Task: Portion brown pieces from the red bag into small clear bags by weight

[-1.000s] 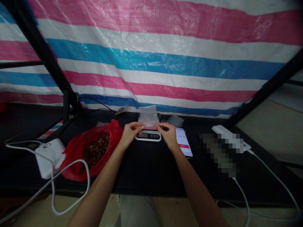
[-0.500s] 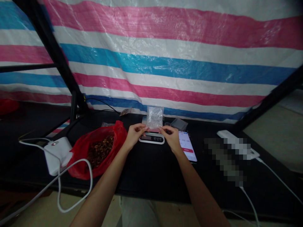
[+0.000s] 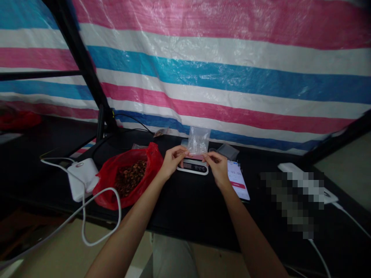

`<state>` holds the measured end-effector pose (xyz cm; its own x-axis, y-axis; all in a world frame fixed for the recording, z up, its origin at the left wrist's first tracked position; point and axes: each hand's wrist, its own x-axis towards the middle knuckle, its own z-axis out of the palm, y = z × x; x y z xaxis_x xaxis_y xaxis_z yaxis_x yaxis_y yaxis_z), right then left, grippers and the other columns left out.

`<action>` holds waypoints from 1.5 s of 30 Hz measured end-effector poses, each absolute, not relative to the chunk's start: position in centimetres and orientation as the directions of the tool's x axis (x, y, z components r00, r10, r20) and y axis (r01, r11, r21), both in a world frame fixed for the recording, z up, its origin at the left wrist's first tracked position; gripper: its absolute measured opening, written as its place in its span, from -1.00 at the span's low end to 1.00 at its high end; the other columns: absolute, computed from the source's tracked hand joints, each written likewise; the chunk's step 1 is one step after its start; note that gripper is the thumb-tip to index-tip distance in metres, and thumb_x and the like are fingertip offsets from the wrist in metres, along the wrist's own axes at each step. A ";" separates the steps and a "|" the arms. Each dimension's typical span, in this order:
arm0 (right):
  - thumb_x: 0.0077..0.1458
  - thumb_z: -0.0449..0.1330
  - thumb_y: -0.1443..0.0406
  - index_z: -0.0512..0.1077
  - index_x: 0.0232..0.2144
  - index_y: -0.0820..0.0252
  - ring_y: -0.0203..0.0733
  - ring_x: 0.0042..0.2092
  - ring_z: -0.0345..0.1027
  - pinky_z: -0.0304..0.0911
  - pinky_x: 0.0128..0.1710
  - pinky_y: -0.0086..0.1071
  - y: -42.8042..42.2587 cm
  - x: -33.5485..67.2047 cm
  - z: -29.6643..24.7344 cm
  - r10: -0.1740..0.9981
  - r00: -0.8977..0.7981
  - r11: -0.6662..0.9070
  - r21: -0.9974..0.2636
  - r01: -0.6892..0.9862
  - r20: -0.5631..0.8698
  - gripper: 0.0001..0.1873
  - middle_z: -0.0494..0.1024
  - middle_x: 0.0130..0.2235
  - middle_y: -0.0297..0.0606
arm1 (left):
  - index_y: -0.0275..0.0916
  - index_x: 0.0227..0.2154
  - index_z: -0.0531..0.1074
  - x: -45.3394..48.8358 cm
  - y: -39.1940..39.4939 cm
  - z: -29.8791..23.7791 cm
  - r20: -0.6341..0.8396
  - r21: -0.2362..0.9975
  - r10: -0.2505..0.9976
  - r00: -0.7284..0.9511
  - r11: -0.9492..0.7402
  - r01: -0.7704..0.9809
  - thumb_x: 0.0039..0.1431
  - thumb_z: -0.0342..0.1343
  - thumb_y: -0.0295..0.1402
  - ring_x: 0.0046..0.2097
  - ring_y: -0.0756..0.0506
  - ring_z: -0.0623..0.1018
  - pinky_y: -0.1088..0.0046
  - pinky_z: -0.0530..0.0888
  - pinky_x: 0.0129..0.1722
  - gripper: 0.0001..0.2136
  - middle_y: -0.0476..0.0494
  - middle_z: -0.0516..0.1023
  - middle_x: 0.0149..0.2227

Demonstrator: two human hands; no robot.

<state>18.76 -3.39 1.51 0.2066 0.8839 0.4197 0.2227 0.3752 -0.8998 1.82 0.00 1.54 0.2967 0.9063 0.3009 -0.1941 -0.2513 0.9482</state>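
Note:
My left hand (image 3: pixel 173 159) and my right hand (image 3: pixel 216 164) each pinch a lower corner of a small clear plastic bag (image 3: pixel 198 139), which they hold upright just above a small digital scale (image 3: pixel 193 166) on the black table (image 3: pixel 185 208). The bag has a pinkish strip along its lower edge, and I cannot see anything inside it. Left of my left hand lies an open red plastic bag (image 3: pixel 127 175) filled with brown dried pieces. A phone (image 3: pixel 239 178) with a lit screen lies right of my right hand.
A white device (image 3: pixel 83 173) with a looping white cable (image 3: pixel 87 216) lies left of the red bag. More clear bags (image 3: pixel 228 151) lie behind the scale. At the right is a white power strip (image 3: pixel 301 173). A striped tarp (image 3: pixel 220 69) and a black frame post (image 3: pixel 84 65) stand behind.
The clear bag has gone from lying low over the scale to standing upright and narrower between my fingers. My head has turned a little to the left, which shifts everything rightward.

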 end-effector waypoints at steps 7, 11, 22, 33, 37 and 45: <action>-0.08 0.21 0.19 0.44 -0.56 0.20 -0.34 -0.54 0.19 0.09 -0.52 -0.45 -3.5 18.8 1.6 0.889 0.153 0.376 -0.879 0.294 0.432 -0.81 0.43 -0.57 -0.36 | -0.33 -0.44 0.37 1.8 0.1 1.4 0.263 0.960 0.894 0.363 -0.206 -0.188 -0.06 0.15 -0.13 -0.65 0.09 0.40 0.61 0.31 -0.65 -0.69 -0.09 0.55 -0.46; -0.09 0.20 0.20 0.44 -0.58 0.21 -0.32 -0.51 0.20 0.11 -0.50 -0.45 -3.5 18.6 1.6 0.886 0.121 0.387 -0.859 0.336 0.447 -0.81 0.40 -0.57 -0.36 | -0.34 -0.46 0.40 1.7 0.0 1.5 0.255 0.965 0.913 0.318 -0.217 -0.150 -0.07 0.16 -0.14 -0.64 0.09 0.38 0.60 0.29 -0.65 -0.70 -0.09 0.54 -0.48; -0.06 0.16 0.21 0.38 -0.67 0.22 -0.35 -0.56 0.18 0.07 -0.55 -0.47 -3.2 18.5 1.0 0.869 0.123 0.387 -0.813 0.434 0.480 -0.75 0.33 -0.63 -0.39 | -0.33 -0.42 0.44 1.9 -0.3 1.1 0.323 0.940 0.898 0.299 -0.342 0.011 0.07 0.04 -0.15 -0.61 0.08 0.41 0.60 0.25 -0.64 -0.71 -0.09 0.53 -0.47; -0.01 0.15 0.20 0.47 -0.45 0.19 -0.30 -0.50 0.29 0.10 -0.53 -0.47 -2.8 19.6 -0.1 0.855 -0.002 0.422 -0.693 0.584 0.519 -0.82 0.48 -0.50 -0.32 | -0.34 -0.46 0.48 2.6 -0.1 -0.1 0.295 0.922 0.853 0.430 -0.373 0.108 0.04 0.07 -0.13 -0.61 0.06 0.43 0.58 0.34 -0.58 -0.69 -0.12 0.55 -0.49; -0.01 0.15 0.15 0.50 -0.47 0.18 -0.27 -0.51 0.31 0.09 -0.56 -0.45 -2.7 19.8 0.0 0.874 -0.058 0.413 -0.677 0.609 0.482 -0.77 0.52 -0.49 -0.29 | -0.33 -0.49 0.47 2.5 -0.4 0.0 0.315 0.897 0.838 0.444 -0.417 0.150 0.09 0.02 -0.14 -0.62 0.07 0.42 0.61 0.31 -0.59 -0.68 -0.10 0.54 -0.51; 0.01 0.12 0.14 0.48 -0.47 0.18 -0.23 -0.48 0.37 0.18 -0.52 -0.44 -2.7 19.5 -0.3 0.897 -0.040 0.370 -0.699 0.612 0.440 -0.75 0.53 -0.49 -0.28 | -0.32 -0.52 0.41 2.5 -0.7 0.3 0.314 0.888 0.836 0.450 -0.426 0.171 0.12 -0.03 -0.14 -0.69 0.11 0.33 0.63 0.25 -0.65 -0.67 -0.01 0.45 -0.60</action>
